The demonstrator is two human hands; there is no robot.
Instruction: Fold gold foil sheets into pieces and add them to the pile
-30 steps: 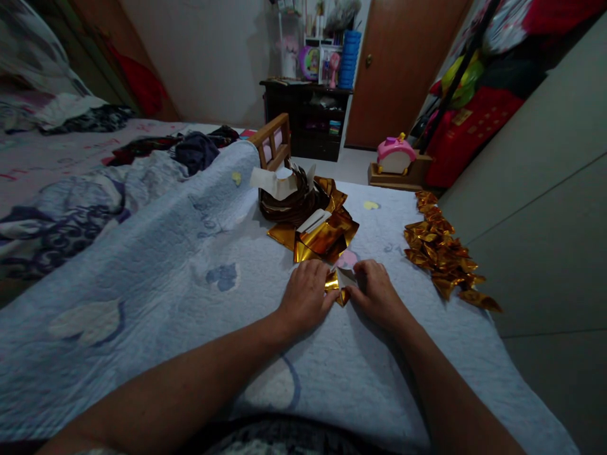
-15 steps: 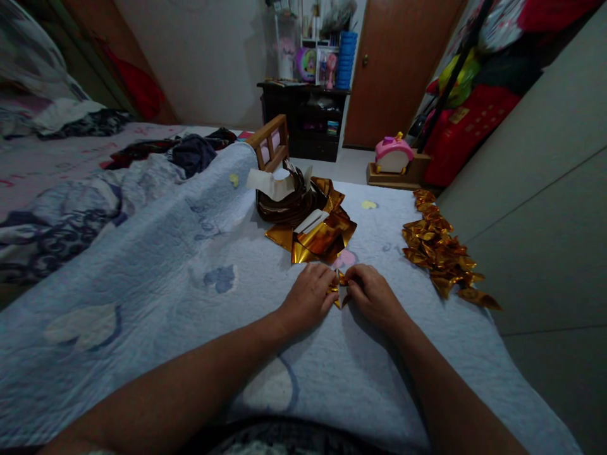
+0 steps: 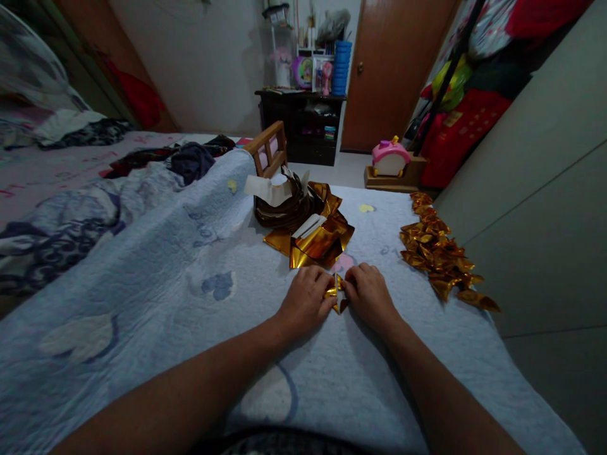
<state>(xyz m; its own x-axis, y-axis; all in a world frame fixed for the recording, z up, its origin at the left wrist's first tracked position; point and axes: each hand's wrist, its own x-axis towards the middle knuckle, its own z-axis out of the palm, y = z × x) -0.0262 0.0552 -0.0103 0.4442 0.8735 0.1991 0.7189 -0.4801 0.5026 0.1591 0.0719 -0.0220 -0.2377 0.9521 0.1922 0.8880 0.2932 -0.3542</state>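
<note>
A small folded piece of gold foil paper (image 3: 337,293) lies on the blue bedspread, between my two hands. My left hand (image 3: 309,296) is closed on its left side, fingers resting over the gold face. On the right edge, my right hand (image 3: 368,292) pinches the paper between thumb and fingers. A pale line runs down the middle of the piece. Just beyond my hands is a heap of loose gold foil sheets (image 3: 327,239), with a curled brown stack of paper (image 3: 279,212) behind it. Parts of the folded piece are hidden under my fingers.
Along the right edge of the bedspread (image 3: 156,253) lies a row of folded gold foil pieces (image 3: 434,246). Rumpled clothes (image 3: 192,163) lie at the left. Past the bed stand a wooden rail (image 3: 268,150), a dark cabinet (image 3: 298,126) and a pink toy (image 3: 390,158).
The right fingers have shifted slightly on the folded paper, and more of its gold face shows. The view has tilted a little; the heap and the row stay put.
</note>
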